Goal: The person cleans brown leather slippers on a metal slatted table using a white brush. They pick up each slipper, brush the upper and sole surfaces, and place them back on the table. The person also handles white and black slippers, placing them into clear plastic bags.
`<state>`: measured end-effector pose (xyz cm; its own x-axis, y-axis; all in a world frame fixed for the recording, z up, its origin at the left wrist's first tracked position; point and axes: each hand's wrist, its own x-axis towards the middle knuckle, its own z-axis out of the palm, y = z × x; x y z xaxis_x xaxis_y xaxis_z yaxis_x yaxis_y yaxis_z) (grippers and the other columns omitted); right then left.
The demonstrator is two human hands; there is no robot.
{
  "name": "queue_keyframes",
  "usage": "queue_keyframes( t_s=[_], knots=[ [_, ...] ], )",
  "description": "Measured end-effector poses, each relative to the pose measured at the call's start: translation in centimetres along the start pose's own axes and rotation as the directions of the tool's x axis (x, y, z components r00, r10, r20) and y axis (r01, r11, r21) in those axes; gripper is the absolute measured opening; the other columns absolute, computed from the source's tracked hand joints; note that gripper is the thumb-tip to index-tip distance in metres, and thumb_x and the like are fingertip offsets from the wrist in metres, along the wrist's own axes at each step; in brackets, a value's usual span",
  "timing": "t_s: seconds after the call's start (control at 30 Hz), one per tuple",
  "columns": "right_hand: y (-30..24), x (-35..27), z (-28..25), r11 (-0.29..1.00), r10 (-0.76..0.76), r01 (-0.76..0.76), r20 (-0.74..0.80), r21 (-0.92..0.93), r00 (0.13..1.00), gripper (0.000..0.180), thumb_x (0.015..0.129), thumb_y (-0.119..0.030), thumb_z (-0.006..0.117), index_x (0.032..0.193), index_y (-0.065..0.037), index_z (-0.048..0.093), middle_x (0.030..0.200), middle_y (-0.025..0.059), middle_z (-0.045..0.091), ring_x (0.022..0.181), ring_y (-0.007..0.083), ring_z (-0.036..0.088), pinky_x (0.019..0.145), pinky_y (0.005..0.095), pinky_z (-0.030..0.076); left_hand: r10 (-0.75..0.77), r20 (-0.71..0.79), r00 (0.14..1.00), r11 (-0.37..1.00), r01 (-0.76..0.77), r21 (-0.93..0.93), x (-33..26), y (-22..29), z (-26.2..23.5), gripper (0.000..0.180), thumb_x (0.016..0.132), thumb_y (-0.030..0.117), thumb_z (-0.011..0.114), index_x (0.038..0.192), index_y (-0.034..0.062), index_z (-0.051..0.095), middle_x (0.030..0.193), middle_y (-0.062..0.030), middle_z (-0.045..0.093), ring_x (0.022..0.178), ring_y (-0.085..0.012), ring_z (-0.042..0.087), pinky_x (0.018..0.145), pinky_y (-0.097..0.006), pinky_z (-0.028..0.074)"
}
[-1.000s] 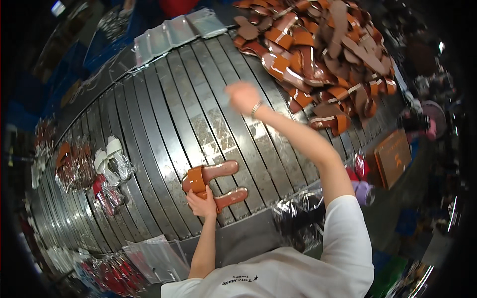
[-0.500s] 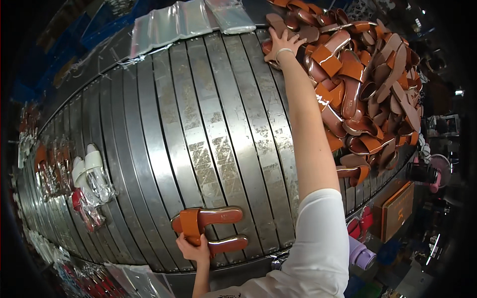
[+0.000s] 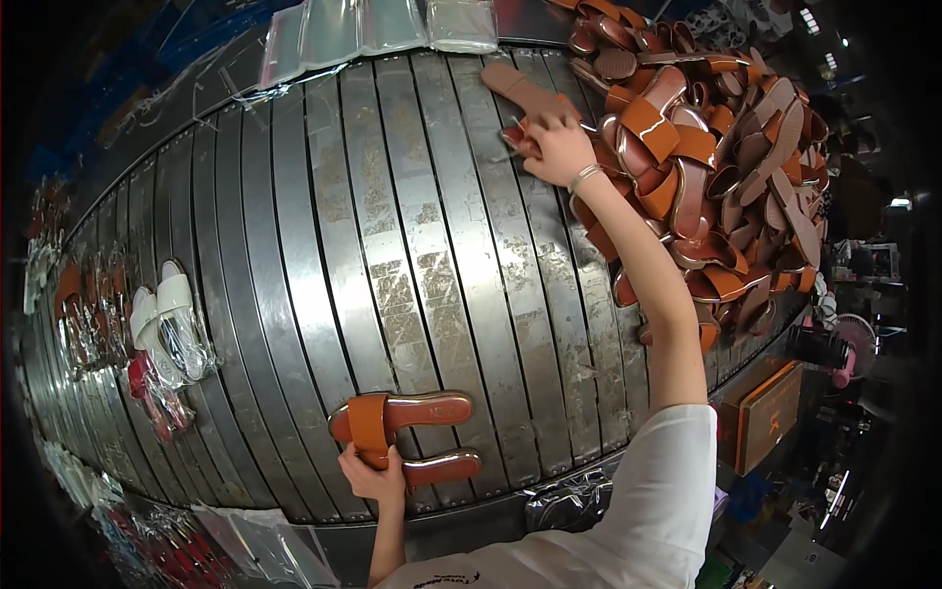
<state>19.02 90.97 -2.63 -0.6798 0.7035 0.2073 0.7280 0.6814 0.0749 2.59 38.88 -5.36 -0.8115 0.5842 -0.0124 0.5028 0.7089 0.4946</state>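
Observation:
My left hand (image 3: 376, 475) is closed on the near one of two brown slide sandals with broad tan straps. The far sandal (image 3: 437, 408) of this pair lies right beside the near sandal (image 3: 444, 468), toes to the left, on the slatted metal surface. My right hand (image 3: 557, 152) is stretched to the far side with its fingers curled around a sandal (image 3: 522, 90) whose brown sole faces up. Beneath those fingers a reddish piece shows, partly hidden and blurred. Just right of this hand rises a large heap of the same sandals (image 3: 650, 133).
Clear plastic bags (image 3: 334, 39) lie along the far edge, and more bags (image 3: 265, 545) by the near edge. Bagged white sandals (image 3: 177, 304) and bagged red ones (image 3: 157, 402) sit at left. A brown box (image 3: 767, 417) and a pink fan (image 3: 856, 348) stand at right.
My right hand has drawn back from the heap's far left edge, nearer to me, bringing a sandal with it. The left hand keeps its grip on the near sandal.

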Motion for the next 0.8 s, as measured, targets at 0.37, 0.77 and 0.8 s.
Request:
queue_keyframes(
  t_s=[0.37,0.77,0.8],
  knots=[
    [0.5,-2.4,-5.1,0.995,0.055,-0.063,-0.108,-0.076,0.993,0.028,0.069,-0.027,0.060,0.088,-0.006,0.060,0.090,0.0101,0.060,0.090,0.0258,0.055,0.079,0.0373,0.043,0.012,-0.015,1.000,1.000,-0.012,0.006,-0.3,-0.6,0.0,0.052,0.061,0.031,0.069,0.101,0.0049,0.049,0.092,-0.0113,0.049,0.087,-0.0322,0.052,0.068,-0.041,0.044],
    [-1.4,-2.0,-3.2,0.969,0.236,-0.158,0.530,-0.189,0.814,0.085,0.074,-0.076,0.025,0.096,-0.004,0.066,0.085,0.0156,0.066,0.086,0.0238,0.062,0.096,0.0421,0.022,0.014,0.002,1.000,1.000,-0.014,0.000,-0.4,-0.4,-0.2,0.048,0.066,0.027,0.068,0.105,0.0068,0.048,0.095,-0.0107,0.048,0.091,-0.0321,0.051,0.072,-0.041,0.042],
    [-2.1,-4.4,-1.7,0.979,0.205,-0.188,0.481,-0.084,0.853,0.083,0.077,-0.074,0.025,0.094,-0.004,0.066,0.084,0.0170,0.065,0.084,0.0255,0.062,0.095,0.0442,0.024,0.016,0.004,1.000,1.000,-0.016,0.005,-0.5,-0.5,-0.2,0.048,0.066,0.028,0.068,0.105,0.0070,0.048,0.095,-0.0106,0.048,0.091,-0.0320,0.051,0.072,-0.041,0.042]
  ],
)
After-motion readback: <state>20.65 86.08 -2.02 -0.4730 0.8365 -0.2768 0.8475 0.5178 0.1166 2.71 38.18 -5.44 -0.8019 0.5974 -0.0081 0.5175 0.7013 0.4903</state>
